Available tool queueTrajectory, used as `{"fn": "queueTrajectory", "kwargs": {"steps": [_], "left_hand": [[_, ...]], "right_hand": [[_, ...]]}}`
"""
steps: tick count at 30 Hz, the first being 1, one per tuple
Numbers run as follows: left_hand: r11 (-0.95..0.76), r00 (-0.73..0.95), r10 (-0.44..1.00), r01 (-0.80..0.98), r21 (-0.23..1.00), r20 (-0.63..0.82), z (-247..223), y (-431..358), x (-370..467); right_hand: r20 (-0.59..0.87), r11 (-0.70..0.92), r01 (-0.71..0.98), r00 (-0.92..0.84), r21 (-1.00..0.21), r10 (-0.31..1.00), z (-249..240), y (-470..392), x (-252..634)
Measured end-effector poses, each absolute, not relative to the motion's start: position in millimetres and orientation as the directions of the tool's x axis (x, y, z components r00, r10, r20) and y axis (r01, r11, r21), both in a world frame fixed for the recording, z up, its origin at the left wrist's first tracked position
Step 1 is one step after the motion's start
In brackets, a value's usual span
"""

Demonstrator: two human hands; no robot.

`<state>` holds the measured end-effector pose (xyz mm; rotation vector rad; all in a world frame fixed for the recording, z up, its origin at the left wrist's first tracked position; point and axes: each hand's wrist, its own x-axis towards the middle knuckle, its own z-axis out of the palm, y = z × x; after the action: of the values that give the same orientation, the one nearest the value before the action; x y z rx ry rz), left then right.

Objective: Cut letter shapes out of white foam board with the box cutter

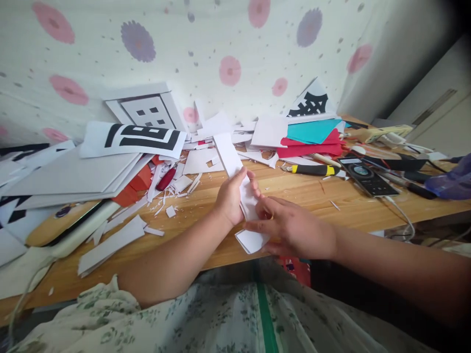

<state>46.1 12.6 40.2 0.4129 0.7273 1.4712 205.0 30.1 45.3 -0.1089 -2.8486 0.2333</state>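
Note:
A long white paper strip (pixel 228 153) runs through my hands, slanting from the table's middle down towards its front edge. My left hand (pixel 232 195) is wrapped round the middle of this strip, thumb on top and fingers on its far side. Lower down, my right hand (pixel 289 226) has its thumb and fingers curled about the strip's near end. That near end (pixel 253 241) looks folded or layered, and pokes out below the right fingers. Part of the strip is hidden behind both hands.
Paper scraps (pixel 171 211) litter the wooden table (pixel 198 230). To the left lie grey-white boards (pixel 73 171), a red-handled tool (pixel 166 179) and a tan-and-white device (pixel 69 225). On the right are a yellow-black cutter (pixel 315 170), a phone (pixel 368 176) with its cable, and red sheets (pixel 309 148).

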Motion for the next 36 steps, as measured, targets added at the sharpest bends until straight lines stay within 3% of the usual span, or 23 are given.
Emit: {"fn": "queueTrajectory", "kwargs": {"steps": [5, 13, 17, 20, 22, 23, 25, 29, 36], "left_hand": [[0.079, -0.091, 0.969, -0.766, 0.638, -0.230, 40.9, 12.4, 38.3], [0.065, -0.133, 0.955, -0.776, 0.627, -0.264, 39.3, 12.1, 35.2], [0.022, -0.156, 0.965, -0.755, 0.655, -0.213, 42.8, 12.4, 30.5], [-0.031, -0.169, 0.975, -0.741, 0.670, -0.142, 47.1, 13.5, 24.0], [-0.052, -0.180, 0.977, -0.729, 0.682, -0.118, 49.9, 14.3, 20.3], [-0.056, -0.185, 0.976, -0.725, 0.686, -0.116, 51.2, 14.5, 19.2], [-0.059, -0.193, 0.974, -0.722, 0.689, -0.119, 53.1, 14.4, 18.4], [-0.055, -0.181, 0.977, -0.728, 0.683, -0.114, 54.0, 12.4, 20.3], [-0.087, -0.176, 0.983, -0.716, 0.692, -0.058, 54.0, 8.2, 23.2]], "right_hand": [[0.247, 0.959, 0.065, -0.960, -0.275, 0.135, 41.7, 25.9, 193.0], [0.283, 0.941, 0.077, -0.943, -0.331, 0.177, 40.1, 21.4, 185.5], [0.375, 0.903, -0.013, -0.912, -0.430, 0.166, 42.6, 25.5, 189.8], [0.408, 0.721, 0.026, -0.809, -0.693, 0.422, 43.9, 34.9, 193.6], [0.218, 0.455, 0.105, -0.770, -0.884, 0.600, 44.3, 40.8, 194.2], [0.095, 0.315, 0.133, -0.783, -0.940, 0.615, 44.3, 42.7, 193.6], [-0.092, 0.099, 0.170, -0.840, -0.980, 0.535, 43.7, 43.1, 190.9], [-0.215, -0.113, 0.184, -0.884, -0.976, 0.416, 38.9, 35.7, 182.6], [-0.170, -0.143, 0.114, -0.861, -0.983, 0.479, 30.9, 35.1, 177.8]]}}
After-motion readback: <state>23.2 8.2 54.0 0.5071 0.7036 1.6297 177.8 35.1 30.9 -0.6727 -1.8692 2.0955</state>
